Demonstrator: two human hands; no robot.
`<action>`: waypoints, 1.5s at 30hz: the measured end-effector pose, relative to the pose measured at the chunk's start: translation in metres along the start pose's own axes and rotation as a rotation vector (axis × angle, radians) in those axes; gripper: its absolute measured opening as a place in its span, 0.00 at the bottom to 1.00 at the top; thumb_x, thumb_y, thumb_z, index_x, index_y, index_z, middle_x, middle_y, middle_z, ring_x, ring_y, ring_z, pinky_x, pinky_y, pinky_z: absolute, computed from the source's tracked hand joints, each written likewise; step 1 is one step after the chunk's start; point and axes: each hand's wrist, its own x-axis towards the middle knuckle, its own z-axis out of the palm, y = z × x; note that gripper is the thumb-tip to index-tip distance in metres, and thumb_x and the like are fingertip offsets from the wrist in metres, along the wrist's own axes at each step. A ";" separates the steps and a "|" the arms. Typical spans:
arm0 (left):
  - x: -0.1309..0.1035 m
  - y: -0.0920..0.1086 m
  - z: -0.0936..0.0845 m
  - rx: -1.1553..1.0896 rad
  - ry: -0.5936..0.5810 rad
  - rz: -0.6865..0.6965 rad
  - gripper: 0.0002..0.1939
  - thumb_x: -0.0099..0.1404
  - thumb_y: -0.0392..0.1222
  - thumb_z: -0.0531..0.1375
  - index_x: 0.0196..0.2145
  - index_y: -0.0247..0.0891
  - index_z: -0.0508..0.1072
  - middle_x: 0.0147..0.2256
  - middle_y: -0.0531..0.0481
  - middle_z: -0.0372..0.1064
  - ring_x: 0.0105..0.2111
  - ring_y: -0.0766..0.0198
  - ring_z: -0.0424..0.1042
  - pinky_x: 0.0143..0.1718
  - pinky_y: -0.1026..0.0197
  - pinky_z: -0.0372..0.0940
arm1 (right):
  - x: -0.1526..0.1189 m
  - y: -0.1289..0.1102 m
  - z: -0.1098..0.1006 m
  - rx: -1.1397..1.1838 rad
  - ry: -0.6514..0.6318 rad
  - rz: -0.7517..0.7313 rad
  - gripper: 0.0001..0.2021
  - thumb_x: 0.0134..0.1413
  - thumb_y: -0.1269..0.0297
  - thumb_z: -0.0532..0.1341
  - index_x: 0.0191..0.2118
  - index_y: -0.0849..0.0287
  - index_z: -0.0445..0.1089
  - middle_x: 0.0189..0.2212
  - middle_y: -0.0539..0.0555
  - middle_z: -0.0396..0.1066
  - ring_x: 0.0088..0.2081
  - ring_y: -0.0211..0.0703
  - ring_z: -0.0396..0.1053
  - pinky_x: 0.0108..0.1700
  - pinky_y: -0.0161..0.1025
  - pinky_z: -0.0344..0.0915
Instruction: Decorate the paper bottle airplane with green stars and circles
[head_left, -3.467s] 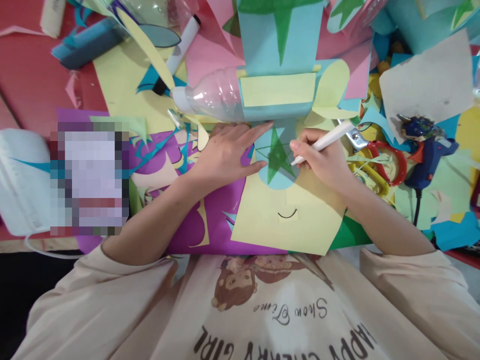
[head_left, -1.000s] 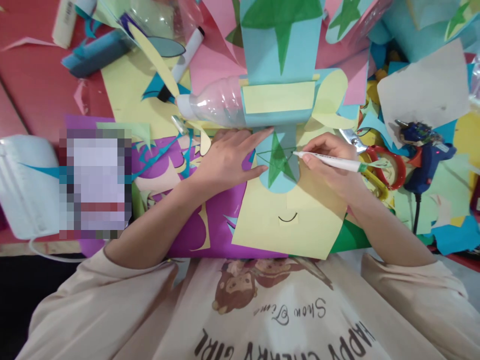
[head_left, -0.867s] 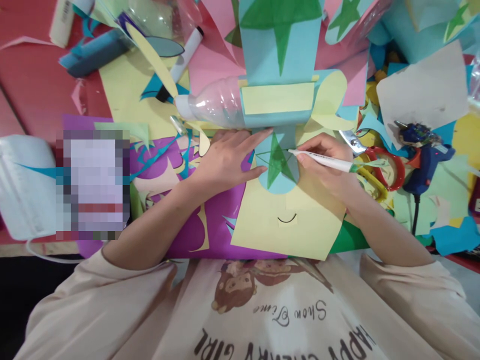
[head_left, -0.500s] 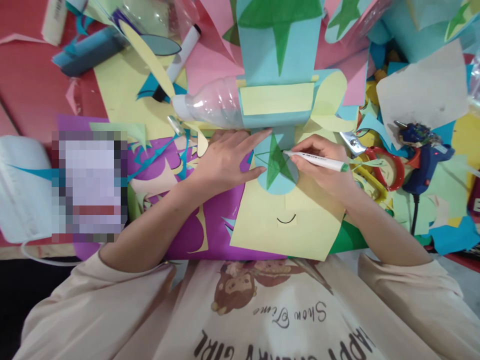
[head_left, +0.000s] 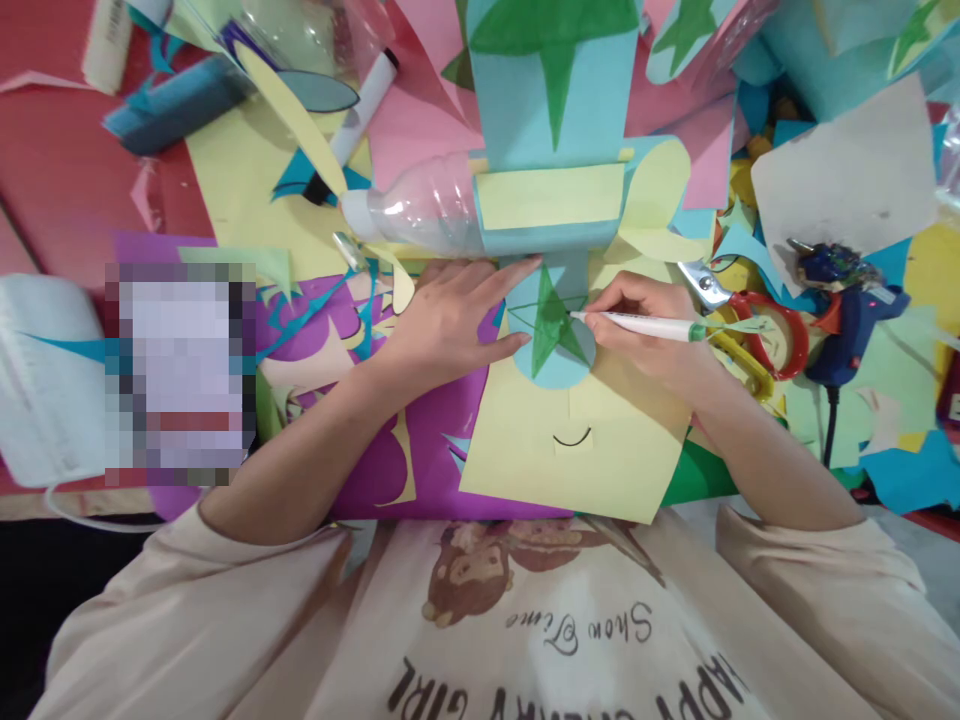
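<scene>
A white marker with a green end [head_left: 652,326] is pinched in my right hand [head_left: 646,325], its tip on a partly coloured green star [head_left: 553,318]. The star is drawn on a light blue paper piece with a rounded end [head_left: 559,374], lying over a pale yellow sheet [head_left: 525,465]. Spread fingers of my left hand [head_left: 457,315] rest flat at the left edge of the blue piece. Just above both hands lies a clear plastic bottle [head_left: 431,205] on its side, wrapped in blue and yellow paper.
Red-handled scissors [head_left: 772,330] and a blue glue gun [head_left: 847,340] lie right of my right hand. A black-and-white marker [head_left: 364,110] sits beyond the bottle. Purple paper [head_left: 442,420] and many scraps surround the work. A white box-like object [head_left: 49,380] stands at the left.
The marker tip has moved slightly down along the star, with my right hand shifting a little. More green shows near the star's right arm. My left hand stays in place.
</scene>
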 end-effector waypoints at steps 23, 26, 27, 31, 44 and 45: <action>-0.001 -0.002 0.003 -0.046 0.036 0.013 0.32 0.65 0.52 0.57 0.63 0.39 0.60 0.44 0.44 0.69 0.47 0.51 0.69 0.51 0.51 0.60 | 0.004 0.005 0.000 0.175 0.031 -0.014 0.05 0.53 0.67 0.64 0.29 0.58 0.67 0.25 0.47 0.69 0.28 0.33 0.65 0.30 0.34 0.60; -0.001 -0.003 0.004 -0.053 0.037 0.013 0.32 0.65 0.51 0.57 0.63 0.39 0.60 0.44 0.44 0.69 0.48 0.50 0.69 0.51 0.50 0.60 | 0.004 0.009 0.002 0.155 0.022 -0.017 0.06 0.54 0.63 0.65 0.32 0.58 0.69 0.28 0.48 0.71 0.30 0.35 0.67 0.31 0.35 0.61; -0.001 -0.003 0.004 -0.054 0.041 0.015 0.32 0.65 0.52 0.57 0.63 0.39 0.60 0.43 0.44 0.69 0.47 0.50 0.69 0.51 0.49 0.60 | 0.004 0.010 0.002 0.143 0.022 -0.020 0.06 0.54 0.62 0.65 0.32 0.58 0.69 0.28 0.48 0.72 0.30 0.35 0.68 0.31 0.35 0.61; -0.001 -0.003 0.005 -0.054 0.052 0.017 0.32 0.65 0.52 0.57 0.63 0.39 0.61 0.42 0.44 0.69 0.46 0.50 0.69 0.51 0.49 0.61 | 0.004 0.008 0.002 0.092 0.022 -0.044 0.06 0.54 0.62 0.65 0.32 0.58 0.70 0.28 0.49 0.72 0.29 0.36 0.67 0.30 0.35 0.61; -0.001 -0.001 0.001 -0.083 0.026 -0.012 0.32 0.64 0.51 0.57 0.63 0.42 0.60 0.42 0.45 0.69 0.46 0.50 0.69 0.51 0.49 0.61 | 0.004 0.007 -0.002 0.019 -0.002 -0.071 0.07 0.51 0.67 0.64 0.27 0.59 0.65 0.23 0.46 0.67 0.25 0.32 0.60 0.27 0.34 0.54; -0.001 -0.001 0.001 -0.085 0.022 -0.013 0.32 0.64 0.51 0.57 0.63 0.42 0.60 0.42 0.45 0.69 0.46 0.50 0.69 0.51 0.49 0.61 | 0.004 0.006 -0.002 0.018 -0.006 -0.072 0.07 0.51 0.68 0.63 0.26 0.59 0.65 0.23 0.46 0.66 0.25 0.32 0.59 0.27 0.34 0.54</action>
